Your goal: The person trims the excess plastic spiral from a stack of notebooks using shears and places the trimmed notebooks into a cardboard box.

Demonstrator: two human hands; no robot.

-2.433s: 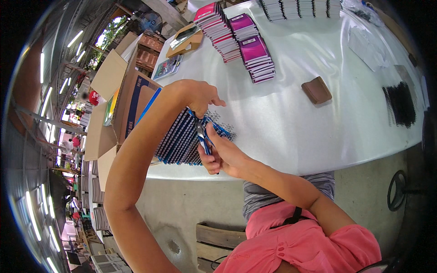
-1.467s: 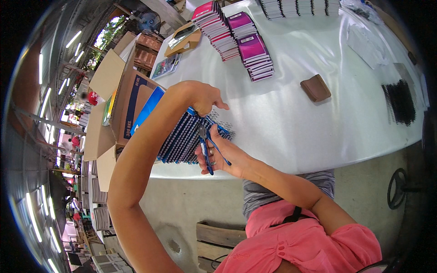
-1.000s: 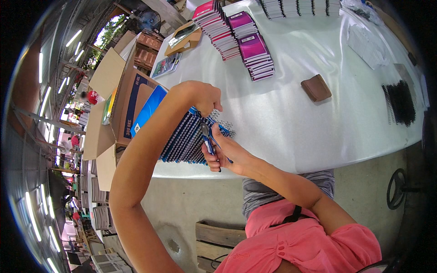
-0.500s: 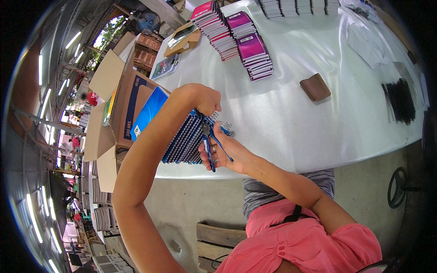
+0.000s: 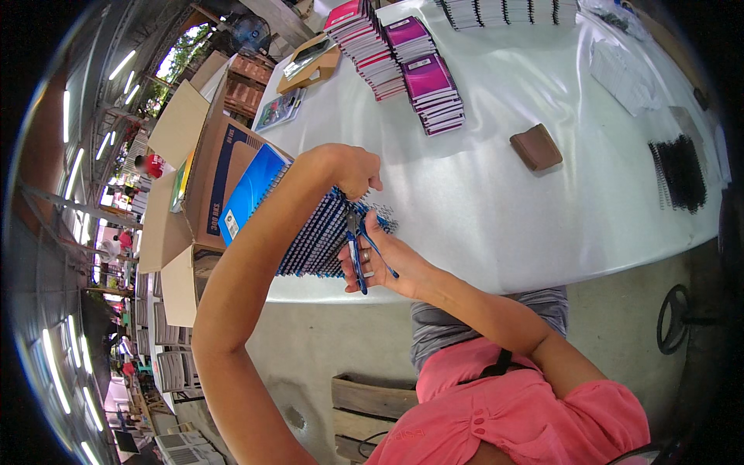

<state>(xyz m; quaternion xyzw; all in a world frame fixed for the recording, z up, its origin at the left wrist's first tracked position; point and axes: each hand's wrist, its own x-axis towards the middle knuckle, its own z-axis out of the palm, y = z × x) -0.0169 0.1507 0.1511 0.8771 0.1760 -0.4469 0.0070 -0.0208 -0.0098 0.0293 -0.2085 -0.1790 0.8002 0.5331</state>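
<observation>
At the near edge of the white counter, the left hand clamps a stiff, heavy-looking row of blue spiral notebooks from above while the right hand grips blue-handled pliers at their snag-prone wire coils.

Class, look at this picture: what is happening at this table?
A person works on a stack of blue spiral notebooks at the edge of a white table. The left hand steadies the stack from above, while the right hand holds blue-handled pliers at the wire bindings. Pink and purple notebooks sit stacked farther back, and an open cardboard box stands to the left.
</observation>
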